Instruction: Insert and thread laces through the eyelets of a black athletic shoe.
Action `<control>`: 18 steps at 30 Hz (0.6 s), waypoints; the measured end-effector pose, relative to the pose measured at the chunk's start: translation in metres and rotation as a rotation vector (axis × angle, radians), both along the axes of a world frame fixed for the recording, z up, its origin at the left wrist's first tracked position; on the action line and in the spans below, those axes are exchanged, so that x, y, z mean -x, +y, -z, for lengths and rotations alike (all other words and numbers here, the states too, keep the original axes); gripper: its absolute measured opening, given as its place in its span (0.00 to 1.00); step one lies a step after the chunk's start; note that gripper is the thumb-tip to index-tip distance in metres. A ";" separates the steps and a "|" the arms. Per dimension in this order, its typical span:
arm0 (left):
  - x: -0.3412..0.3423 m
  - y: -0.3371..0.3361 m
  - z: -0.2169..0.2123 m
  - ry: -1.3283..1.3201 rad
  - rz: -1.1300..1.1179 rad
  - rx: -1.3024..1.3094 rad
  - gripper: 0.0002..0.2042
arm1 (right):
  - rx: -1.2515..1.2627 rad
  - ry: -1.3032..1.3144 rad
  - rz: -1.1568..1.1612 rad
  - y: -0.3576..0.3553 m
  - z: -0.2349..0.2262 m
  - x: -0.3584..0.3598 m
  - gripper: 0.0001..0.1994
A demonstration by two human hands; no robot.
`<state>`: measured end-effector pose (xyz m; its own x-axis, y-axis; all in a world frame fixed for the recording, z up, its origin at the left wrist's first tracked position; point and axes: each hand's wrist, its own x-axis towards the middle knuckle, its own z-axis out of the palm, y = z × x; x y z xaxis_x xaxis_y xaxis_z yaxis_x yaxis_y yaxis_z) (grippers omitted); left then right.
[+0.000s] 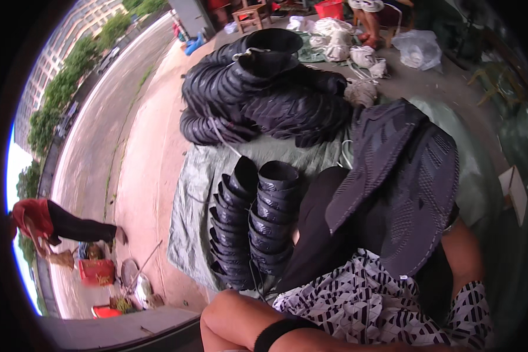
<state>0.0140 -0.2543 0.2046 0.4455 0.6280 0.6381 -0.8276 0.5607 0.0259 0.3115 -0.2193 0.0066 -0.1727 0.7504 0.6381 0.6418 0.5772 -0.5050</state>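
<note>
Dark grey knitted pieces (405, 170) lie in the right-centre of the frame, spread over the wearer's lap, their stitched edges curving downward. The right arm (463, 252) runs up to the right edge of these pieces, and the right hand is hidden behind them; I cannot tell how far open it is or what it holds. The left arm (240, 317), with a black band (281, 333) around it, bends at the bottom centre; the left hand is out of sight, so its grip cannot be told either.

Just left of the knitted pieces stand two columns of nested black cupped pieces (277, 217), side by side on a grey-green sheet (189, 211). Beyond them, at upper centre, is a larger heap of similar black bundles (264, 94). White bundles (337, 47) and a clear plastic bag (418, 50) lie farther up, near a wooden stool (251, 16). At lower left, a person in a red top (35, 218) bends near a red container (97, 272).
</note>
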 end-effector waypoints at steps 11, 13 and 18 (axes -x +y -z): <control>0.025 0.054 0.022 0.346 0.149 -0.374 0.38 | 0.026 -0.225 0.356 -0.008 -0.005 0.030 0.18; 0.027 0.066 0.021 0.244 -0.025 -0.583 0.33 | 0.050 -0.274 0.457 -0.004 -0.011 0.031 0.18; 0.009 0.070 0.037 0.290 -0.151 -0.561 0.28 | 0.222 0.476 0.328 0.009 0.003 0.040 0.14</control>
